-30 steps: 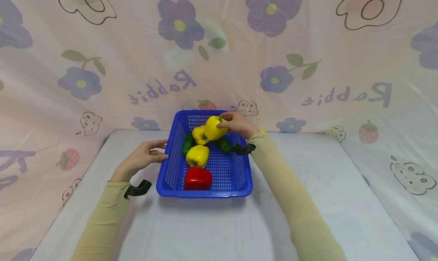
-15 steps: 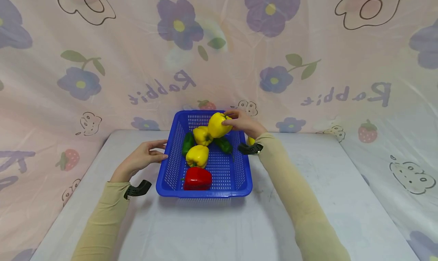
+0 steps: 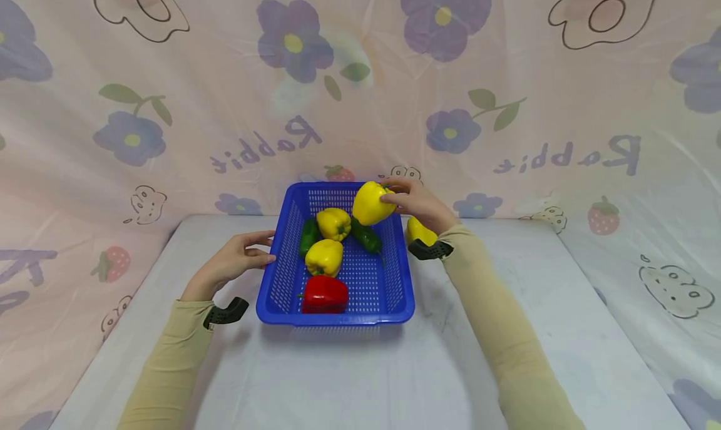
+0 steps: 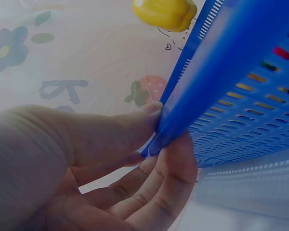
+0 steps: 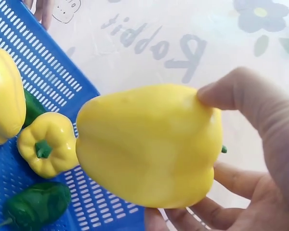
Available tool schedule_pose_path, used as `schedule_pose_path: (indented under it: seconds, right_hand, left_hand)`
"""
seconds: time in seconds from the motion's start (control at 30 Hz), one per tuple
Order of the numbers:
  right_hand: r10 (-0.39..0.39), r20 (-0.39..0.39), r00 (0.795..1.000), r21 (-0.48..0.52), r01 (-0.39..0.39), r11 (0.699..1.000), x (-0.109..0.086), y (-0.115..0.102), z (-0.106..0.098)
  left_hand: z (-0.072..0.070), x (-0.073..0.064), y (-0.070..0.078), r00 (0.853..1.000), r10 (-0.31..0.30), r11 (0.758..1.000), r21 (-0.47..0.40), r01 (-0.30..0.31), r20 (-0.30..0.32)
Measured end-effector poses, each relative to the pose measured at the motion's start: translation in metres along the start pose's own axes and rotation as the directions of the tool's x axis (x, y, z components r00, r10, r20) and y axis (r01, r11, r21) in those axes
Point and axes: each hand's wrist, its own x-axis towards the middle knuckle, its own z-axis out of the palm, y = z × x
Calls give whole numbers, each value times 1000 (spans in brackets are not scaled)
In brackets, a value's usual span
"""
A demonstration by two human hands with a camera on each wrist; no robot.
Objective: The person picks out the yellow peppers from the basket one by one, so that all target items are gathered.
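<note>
A yellow bell pepper (image 3: 373, 203) is gripped between the thumb and fingers of my right hand (image 3: 424, 206), raised over the back right of the blue basket (image 3: 335, 319). Its green stem end points toward the palm in the right wrist view. My left hand (image 3: 232, 260) pinches the basket's left rim; the left wrist view shows the thumb (image 4: 130, 124) on one side and fingers on the other. Inside the basket lie two more yellow bell peppers, one toward the back (image 3: 333, 223) and one mid-left (image 3: 324, 257). A red bell pepper (image 3: 325, 294) lies near the front.
Two green peppers, a left one (image 3: 308, 236) and a right one (image 3: 366, 236), are in the basket's back half. Another yellow pepper (image 3: 420, 232) lies on the white table (image 3: 507, 292), right of the basket. A printed curtain (image 3: 360, 104) hangs behind.
My right hand has moved right and slightly up with the yellow bell pepper, away from the back pepper in the basket. The left hand stays on the rim.
</note>
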Motion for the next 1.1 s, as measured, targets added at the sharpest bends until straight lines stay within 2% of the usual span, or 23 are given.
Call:
schedule_pose_path:
  seconds: [0.2,0.7,1.1]
  right_hand:
    - [24,-15,1000,29,-24,999,-7,-1,-7]
    - [11,-44,999,104,-7,995,-22,4,-27]
    - [-9,-42,999,111,13,994,-34,10,-43]
  left_hand:
    - [0,-1,0,1000,-3,1000,-1,3,-2]
    - [-1,-1,-2,1000,-4,1000,-16,4,1]
    - [0,-1,-2,1000,3,1000,-11,-3,-1]
